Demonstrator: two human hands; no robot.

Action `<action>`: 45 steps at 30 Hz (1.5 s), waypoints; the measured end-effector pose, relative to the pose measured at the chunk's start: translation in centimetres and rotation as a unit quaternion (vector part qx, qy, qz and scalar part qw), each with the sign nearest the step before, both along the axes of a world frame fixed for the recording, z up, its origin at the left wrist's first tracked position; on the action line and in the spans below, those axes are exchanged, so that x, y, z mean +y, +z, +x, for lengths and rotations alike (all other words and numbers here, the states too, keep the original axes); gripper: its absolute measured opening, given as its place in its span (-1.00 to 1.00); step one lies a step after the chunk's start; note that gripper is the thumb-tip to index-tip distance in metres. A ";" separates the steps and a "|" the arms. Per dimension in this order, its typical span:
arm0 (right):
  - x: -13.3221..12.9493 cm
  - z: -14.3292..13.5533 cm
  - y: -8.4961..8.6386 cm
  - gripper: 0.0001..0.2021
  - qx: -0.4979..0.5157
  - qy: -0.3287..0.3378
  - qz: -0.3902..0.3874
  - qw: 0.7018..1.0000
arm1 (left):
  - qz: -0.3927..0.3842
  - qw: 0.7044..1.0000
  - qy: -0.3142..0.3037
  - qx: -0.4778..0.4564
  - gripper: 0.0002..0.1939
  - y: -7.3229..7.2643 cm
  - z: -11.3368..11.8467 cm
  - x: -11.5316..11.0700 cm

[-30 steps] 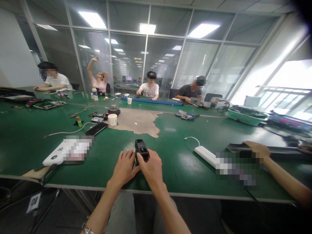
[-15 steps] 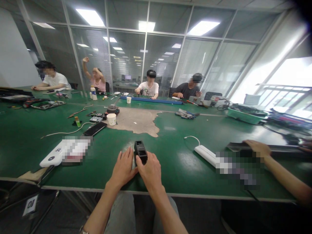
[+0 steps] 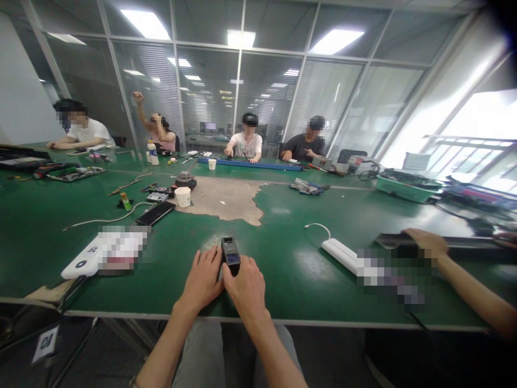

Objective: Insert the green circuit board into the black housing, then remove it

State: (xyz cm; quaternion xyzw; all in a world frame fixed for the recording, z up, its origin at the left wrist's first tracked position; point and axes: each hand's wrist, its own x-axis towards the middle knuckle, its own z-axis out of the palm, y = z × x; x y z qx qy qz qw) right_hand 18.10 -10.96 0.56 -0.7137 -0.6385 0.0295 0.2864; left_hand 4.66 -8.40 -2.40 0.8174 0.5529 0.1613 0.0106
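Note:
A small black box-shaped device stands on the green table in front of me, with a bluish window on its upper face. My right hand grips its near right side, thumb at the near end and fingers curled along the far side of my palm. My left hand rests on the table against the device's left side. Its fingers lie stretched out and point forward, and its thumb reaches toward my right hand. The device's lower part is hidden behind my right hand.
A white power bank and a black phone lie to the left. Beyond are a paper cup and a brown sheet. To the right lie a white strip and a co-worker's hand on a dark metal channel.
The view has shifted slightly. The device's top face now shows a bluish window where a dark recess showed before. Both hands stay in nearly the same place.

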 end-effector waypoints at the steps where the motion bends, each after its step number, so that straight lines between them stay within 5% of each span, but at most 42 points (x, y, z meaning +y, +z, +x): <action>1: 0.1 0.0 -0.1 -0.76 -0.005 -0.002 0.000 1.000 | -0.001 1.000 -0.001 0.002 -0.31 0.0 0.0 0.0; 12: -0.2 0.4 -1.4 -0.65 -0.002 -0.001 0.016 1.000 | -0.008 1.000 0.007 0.012 -0.33 0.4 0.2 -0.2; 18: -0.2 0.6 -1.7 -0.44 0.032 0.004 0.052 0.998 | -0.019 1.000 0.012 0.011 -0.29 0.2 0.2 0.0; 26: 0.1 0.1 -1.5 -0.71 0.039 0.015 0.052 0.998 | -0.003 1.000 0.000 0.014 -0.36 0.3 0.2 -0.3; 37: 0.6 0.4 1.1 -0.73 0.079 0.031 0.092 0.992 | 0.010 1.000 -0.010 0.003 -0.43 0.5 0.1 -0.4; 45: 0.8 1.8 3.6 -0.70 0.074 0.027 0.132 0.988 | 0.021 1.000 -0.010 -0.008 -0.27 0.3 0.2 -0.3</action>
